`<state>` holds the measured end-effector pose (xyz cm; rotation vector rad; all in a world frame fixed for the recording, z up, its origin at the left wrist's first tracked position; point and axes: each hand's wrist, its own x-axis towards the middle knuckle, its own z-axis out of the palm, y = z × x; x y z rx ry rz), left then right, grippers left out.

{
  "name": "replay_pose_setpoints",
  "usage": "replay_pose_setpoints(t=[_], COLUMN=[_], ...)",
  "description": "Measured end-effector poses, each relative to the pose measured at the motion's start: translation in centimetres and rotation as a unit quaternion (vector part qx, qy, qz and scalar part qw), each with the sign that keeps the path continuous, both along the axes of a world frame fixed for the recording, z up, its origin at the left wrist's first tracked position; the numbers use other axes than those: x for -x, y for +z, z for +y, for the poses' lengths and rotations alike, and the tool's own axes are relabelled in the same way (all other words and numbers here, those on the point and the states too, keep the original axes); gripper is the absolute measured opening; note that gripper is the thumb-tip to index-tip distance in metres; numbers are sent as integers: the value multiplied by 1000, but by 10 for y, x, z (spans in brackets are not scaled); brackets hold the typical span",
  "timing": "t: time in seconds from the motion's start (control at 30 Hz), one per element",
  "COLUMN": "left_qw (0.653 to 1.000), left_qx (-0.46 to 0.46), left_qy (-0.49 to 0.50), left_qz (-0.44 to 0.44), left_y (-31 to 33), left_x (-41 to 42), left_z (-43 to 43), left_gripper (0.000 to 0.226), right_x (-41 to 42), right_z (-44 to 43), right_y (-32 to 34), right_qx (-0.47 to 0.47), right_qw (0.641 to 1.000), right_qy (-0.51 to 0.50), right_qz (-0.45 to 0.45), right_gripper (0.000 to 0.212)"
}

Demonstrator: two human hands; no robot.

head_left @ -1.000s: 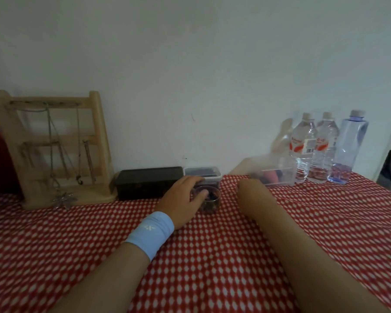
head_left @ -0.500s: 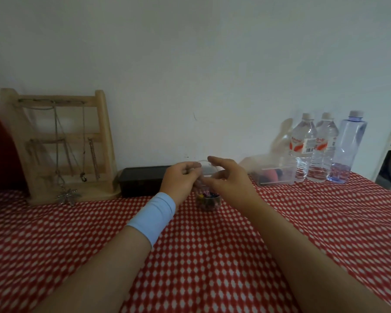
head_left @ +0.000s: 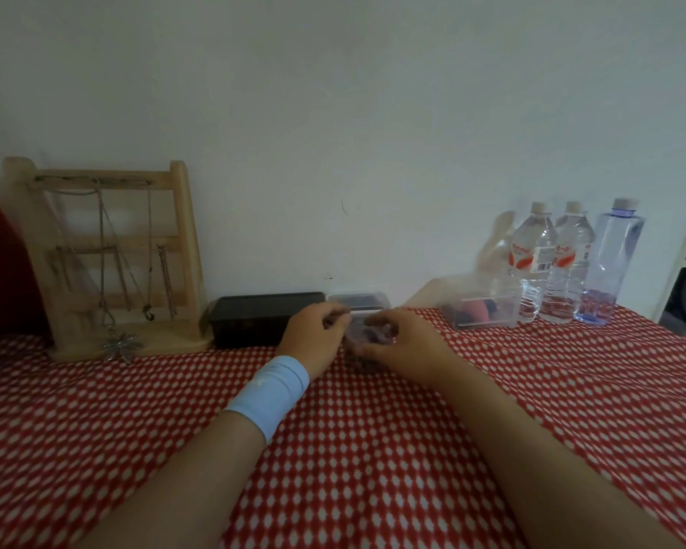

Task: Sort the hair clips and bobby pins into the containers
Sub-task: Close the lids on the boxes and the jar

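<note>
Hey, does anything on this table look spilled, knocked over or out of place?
Nothing is spilled or knocked over. The only oddity: the leaf pendant on the wooden jewellery stand hangs so low it lies over the base's front edge. The left hand and right hand hold the small clear jar.

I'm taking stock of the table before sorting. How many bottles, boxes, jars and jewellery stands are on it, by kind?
Water bottles: 3
Clear boxes: 2
Black box: 1
Small clear jar: 1
Wooden jewellery stand: 1
Total: 8
</note>
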<state>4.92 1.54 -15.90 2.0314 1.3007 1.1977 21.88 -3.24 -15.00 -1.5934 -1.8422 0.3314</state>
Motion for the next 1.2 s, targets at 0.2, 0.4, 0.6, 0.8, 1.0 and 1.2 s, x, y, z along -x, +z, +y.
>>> replay_pose_setpoints(t=[0.2,0.4,0.6,0.8,1.0,1.2], left_qw=[999,997,971,973,985,991], left_qx=[35,-2,-100,-61,12,-45], left_qy=[-19,-20,-1,-43,-75,-42], left_qz=[-3,72,215,220,157,117], left_y=[-10,-6,-8,-10,-11,-13], left_x=[1,0,-12,-4,3,-5], left_z=[3,1,4,8,5,3], left_gripper=[22,23,33,29,28,25], right_x=[0,0,-6,-4,-3,-7], right_z=[1,3,18,20,27,23], right_y=[-1,-4,-12,-16,-20,-21], right_qx=[-6,19,24,35,47,-1], right_qw=[1000,999,1000,996,991,997], right_qy=[11,48,11,45,56,30], right_qz=[-7,6,8,-67,-113,-75], right_gripper=[44,25,36,37,40,34])
